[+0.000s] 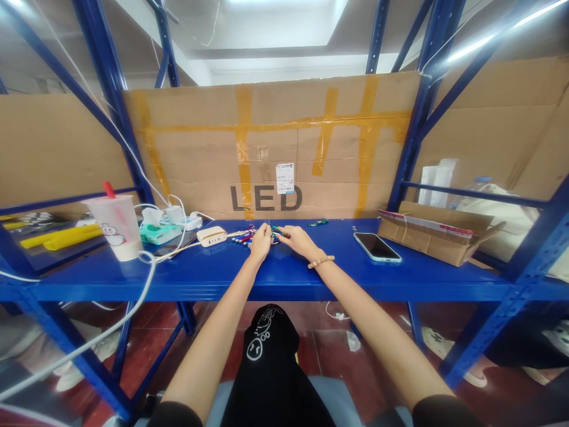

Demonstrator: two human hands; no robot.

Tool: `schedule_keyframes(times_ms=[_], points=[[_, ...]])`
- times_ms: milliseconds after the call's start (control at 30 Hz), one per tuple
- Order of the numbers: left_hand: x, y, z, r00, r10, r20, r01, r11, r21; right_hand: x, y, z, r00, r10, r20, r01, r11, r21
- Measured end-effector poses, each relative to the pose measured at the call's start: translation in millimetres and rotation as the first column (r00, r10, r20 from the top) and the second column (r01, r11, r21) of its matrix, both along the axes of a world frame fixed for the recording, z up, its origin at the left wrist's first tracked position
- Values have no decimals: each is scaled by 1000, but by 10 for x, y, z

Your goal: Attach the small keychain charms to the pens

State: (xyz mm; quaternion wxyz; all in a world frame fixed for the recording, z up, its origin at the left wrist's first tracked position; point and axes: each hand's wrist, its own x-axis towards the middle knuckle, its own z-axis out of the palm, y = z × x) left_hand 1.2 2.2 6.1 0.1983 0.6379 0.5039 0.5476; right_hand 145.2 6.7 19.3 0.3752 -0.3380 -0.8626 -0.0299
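Left hand [261,243]: curled beside the pen pile [242,239]; grip unclear.
Right hand [299,242]: fingertips at a green pen [279,229]; grip unclear.
Set apart: one lone pen [318,222], near the shelf [400,284] back edge.

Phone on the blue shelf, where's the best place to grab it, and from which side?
Probably pinch the phone by its long edges, coming down from above with your right hand, which is nearest. It lies flat and slanted on the blue shelf, and it's thin, so its long edges offer the easiest hold.
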Motion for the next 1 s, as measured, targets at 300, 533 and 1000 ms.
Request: schedule_keyframes(times_ms=[300,533,1000], points=[[-4,-26,16,999,-43,-18,44,997,57,-32,33,-17,997,-75,24,72,993,94],[23,-46,25,996,-84,15,83,994,67,-60,38,-11,991,-66,-119,79,991,108],[12,70,-57,987,-146,71,143,989,45,22,-3,59,895,-433,-107,418,898,-133]])
